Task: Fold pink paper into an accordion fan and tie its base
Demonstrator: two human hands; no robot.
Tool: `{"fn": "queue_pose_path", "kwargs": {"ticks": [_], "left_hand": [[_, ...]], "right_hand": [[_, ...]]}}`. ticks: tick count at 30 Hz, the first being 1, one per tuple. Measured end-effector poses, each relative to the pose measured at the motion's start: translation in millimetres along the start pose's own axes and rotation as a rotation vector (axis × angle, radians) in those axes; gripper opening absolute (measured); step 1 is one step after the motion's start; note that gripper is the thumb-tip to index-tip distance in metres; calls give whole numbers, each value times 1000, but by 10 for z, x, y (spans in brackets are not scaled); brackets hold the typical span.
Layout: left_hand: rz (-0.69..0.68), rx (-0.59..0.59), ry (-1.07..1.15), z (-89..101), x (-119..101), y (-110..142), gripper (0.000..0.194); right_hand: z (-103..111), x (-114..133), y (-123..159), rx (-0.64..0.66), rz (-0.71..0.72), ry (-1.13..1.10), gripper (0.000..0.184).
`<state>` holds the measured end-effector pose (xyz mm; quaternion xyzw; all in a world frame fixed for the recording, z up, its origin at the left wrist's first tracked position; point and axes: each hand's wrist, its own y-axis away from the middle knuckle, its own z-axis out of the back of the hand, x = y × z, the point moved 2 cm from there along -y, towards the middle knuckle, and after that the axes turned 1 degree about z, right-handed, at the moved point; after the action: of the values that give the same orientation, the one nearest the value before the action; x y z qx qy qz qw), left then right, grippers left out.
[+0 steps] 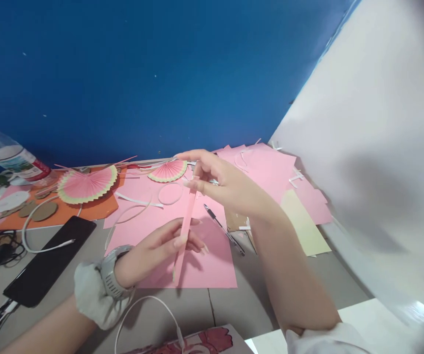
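Note:
A narrow folded strip of pink paper (187, 221) is held up at a slant between my two hands. My right hand (212, 174) pinches its upper end between thumb and fingers. Lower down, my left hand (167, 243) grips the strip with the thumb in front and the fingers behind. Under my hands lies a large pink paper sheet (212, 268). Just beyond them rests a small pleated pink fan (167, 171) with a pale yellow edge. A black-capped pen (219, 223) lies on the sheet beside my right wrist.
A larger pleated fan (88, 184) sits on orange paper (103, 211) at the left. Near it are a plastic bottle (20, 160), cardboard discs (44, 210), a black phone (51, 260) and white cables (134, 307). Pink sheets (267, 167) and yellow paper (304, 223) lie right, beside the white wall (381, 123).

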<state>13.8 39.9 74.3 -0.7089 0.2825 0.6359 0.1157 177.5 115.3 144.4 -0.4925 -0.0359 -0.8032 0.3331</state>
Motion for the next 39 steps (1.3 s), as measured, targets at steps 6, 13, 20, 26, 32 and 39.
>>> {"fn": "queue_pose_path", "kwargs": {"ticks": [6,13,20,26,32,39], "left_hand": [[-149,-222,48,-2,171,-178,23],[-205,-357,46,178,224,-238,32],[-155,-398,-37,240,219,-172,33],[-74,-376,-50,166,275,-114,37],[-53,-388,-94,147,361,-86,36],[-134,-522,-216,189,391,-80,30]], "right_hand": [[6,-122,-60,20,-78,-383,63],[-523,-431,-131,365,-223,-519,42],[-847,-481,-229,158,-193,-931,34],[-757,-520,-326,6,-245,-1043,32],[-555,-581,-355,-285,-291,-1115,39],[-1049,-589,-47,83,-368,-938,55]]}}
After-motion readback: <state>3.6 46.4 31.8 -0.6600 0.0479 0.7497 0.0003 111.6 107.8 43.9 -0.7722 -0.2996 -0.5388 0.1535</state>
